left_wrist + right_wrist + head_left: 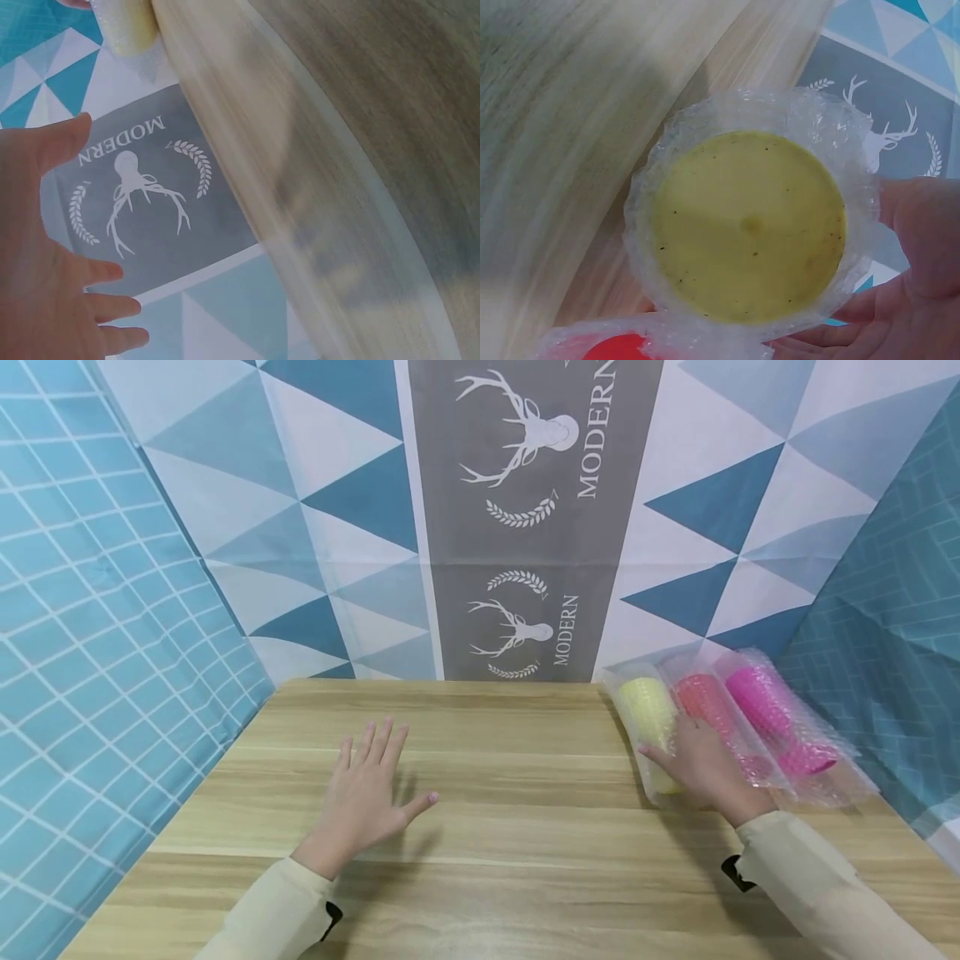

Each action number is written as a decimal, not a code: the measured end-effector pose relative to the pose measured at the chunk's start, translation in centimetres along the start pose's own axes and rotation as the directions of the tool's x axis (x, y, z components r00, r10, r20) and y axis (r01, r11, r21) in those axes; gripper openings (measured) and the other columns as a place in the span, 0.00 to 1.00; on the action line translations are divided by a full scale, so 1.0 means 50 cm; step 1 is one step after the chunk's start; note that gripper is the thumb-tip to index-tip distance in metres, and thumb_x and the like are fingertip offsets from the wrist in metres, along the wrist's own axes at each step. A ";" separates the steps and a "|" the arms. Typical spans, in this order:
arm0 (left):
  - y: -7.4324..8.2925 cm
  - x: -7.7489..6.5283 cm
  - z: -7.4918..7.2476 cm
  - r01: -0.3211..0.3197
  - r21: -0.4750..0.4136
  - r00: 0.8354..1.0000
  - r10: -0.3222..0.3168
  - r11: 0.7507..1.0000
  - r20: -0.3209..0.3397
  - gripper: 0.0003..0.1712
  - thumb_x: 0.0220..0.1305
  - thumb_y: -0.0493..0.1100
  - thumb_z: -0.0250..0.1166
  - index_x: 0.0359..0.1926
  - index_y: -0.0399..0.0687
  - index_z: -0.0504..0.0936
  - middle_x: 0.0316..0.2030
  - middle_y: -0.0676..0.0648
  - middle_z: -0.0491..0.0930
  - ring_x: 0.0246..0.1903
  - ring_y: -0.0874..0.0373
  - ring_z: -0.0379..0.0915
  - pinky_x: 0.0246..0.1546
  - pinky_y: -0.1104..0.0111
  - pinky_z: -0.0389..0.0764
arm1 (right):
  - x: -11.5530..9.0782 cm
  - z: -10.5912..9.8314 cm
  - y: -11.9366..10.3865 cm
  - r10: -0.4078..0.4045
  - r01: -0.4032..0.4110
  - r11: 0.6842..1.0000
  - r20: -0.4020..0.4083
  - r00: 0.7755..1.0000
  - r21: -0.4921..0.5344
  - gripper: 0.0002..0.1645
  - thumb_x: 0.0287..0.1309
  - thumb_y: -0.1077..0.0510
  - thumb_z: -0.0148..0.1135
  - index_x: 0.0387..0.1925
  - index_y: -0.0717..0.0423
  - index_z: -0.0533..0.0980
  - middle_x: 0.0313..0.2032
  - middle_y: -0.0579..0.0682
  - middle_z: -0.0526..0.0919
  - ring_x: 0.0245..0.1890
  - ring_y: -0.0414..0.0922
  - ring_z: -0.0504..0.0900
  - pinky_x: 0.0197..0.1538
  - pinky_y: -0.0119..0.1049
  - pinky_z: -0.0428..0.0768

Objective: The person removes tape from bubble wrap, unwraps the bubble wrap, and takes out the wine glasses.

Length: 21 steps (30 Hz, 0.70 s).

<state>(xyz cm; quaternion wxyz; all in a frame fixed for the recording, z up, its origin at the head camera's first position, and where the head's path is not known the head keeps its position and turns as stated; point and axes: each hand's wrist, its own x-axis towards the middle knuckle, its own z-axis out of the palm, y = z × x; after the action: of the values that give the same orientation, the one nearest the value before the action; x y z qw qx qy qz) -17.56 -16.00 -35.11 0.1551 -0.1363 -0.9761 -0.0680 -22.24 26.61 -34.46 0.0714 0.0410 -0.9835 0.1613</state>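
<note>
A yellow cylinder [647, 706] wrapped in clear bubble wrap lies at the table's right side, and my right hand [702, 762] grips it, thumb on the near left and fingers on the right. From the right wrist, its flat round yellow end [742, 225] faces the camera, with the thumb and fingers of the right hand [922, 240] along its side. Directly right of it lies a red wrapped cylinder [703, 700], then a pink wrapped one [761, 697]. My left hand [363, 802], fingers spread and holding nothing, hovers above the table's left half, casting a shadow.
The wood-grain table [487, 827] narrows toward a back wall cloth [360, 527] printed with triangles and deer heads. Blue grid-patterned cloth [90, 610] borders the left, and teal cloth [900, 635] the right, close to the wrapped cylinders.
</note>
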 end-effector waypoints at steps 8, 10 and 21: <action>0.003 0.004 -0.001 -0.002 -0.031 1.000 0.001 1.000 -0.030 0.55 0.56 0.69 0.62 0.74 0.40 0.57 0.74 0.34 0.57 0.74 0.35 0.53 0.72 0.38 0.55 | 0.001 -0.001 0.005 0.013 -0.013 1.000 -0.014 1.000 -0.020 0.43 0.61 0.43 0.62 0.53 0.82 0.66 0.34 0.70 0.78 0.30 0.55 0.74 0.36 0.54 0.79; 0.003 0.006 -0.001 -0.004 -0.036 0.999 0.002 0.999 -0.043 0.55 0.57 0.68 0.62 0.73 0.40 0.57 0.73 0.34 0.58 0.73 0.35 0.54 0.72 0.39 0.57 | 0.002 -0.003 0.005 0.013 -0.013 1.000 -0.015 1.000 -0.028 0.42 0.61 0.43 0.62 0.51 0.82 0.67 0.32 0.69 0.77 0.29 0.54 0.73 0.35 0.53 0.79; 0.005 0.021 -0.001 -0.027 -0.120 0.992 0.011 0.992 -0.126 0.52 0.56 0.64 0.66 0.71 0.35 0.61 0.69 0.33 0.66 0.69 0.36 0.62 0.69 0.44 0.66 | 0.001 0.003 -0.001 0.010 -0.010 1.000 -0.018 1.000 0.012 0.50 0.60 0.45 0.64 0.65 0.80 0.56 0.33 0.68 0.78 0.27 0.52 0.75 0.32 0.49 0.80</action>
<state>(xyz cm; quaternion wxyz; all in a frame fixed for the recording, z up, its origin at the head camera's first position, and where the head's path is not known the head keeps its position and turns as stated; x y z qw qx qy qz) -18.43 -15.51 -34.71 0.2079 -0.1502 -0.9572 -0.1341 -22.30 26.49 -34.59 0.0792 0.0349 -0.9820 0.1678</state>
